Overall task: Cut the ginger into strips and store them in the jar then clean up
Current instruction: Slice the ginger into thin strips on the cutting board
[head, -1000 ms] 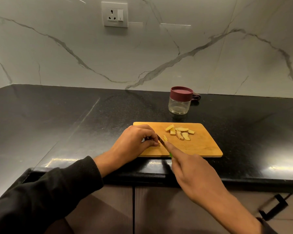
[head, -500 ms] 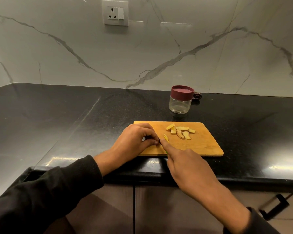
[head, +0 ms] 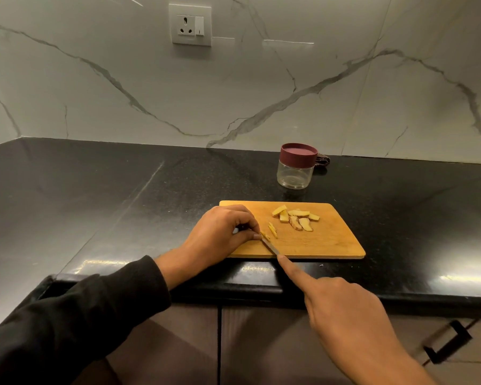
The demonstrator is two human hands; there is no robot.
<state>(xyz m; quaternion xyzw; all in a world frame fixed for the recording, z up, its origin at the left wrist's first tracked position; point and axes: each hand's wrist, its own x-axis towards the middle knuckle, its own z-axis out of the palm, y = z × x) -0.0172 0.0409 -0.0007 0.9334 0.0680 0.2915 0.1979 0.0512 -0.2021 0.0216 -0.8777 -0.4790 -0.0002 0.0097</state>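
Fingertips are the main worry: the left hand (head: 222, 232), at the frame's centre, pinches a small ginger piece (head: 263, 235) on the left part of the cutting board (head: 325, 243), right against the knife (head: 271, 245) blade. The right hand (head: 345, 309), lower right, grips the handle with its forefinger laid along the spine. With so little ginger left, a slip could nick the holding fingers. Cut strips (head: 296, 218) sit loose mid-board; a careless sweep might scatter them. The jar (head: 296, 166), above the board, is capped.
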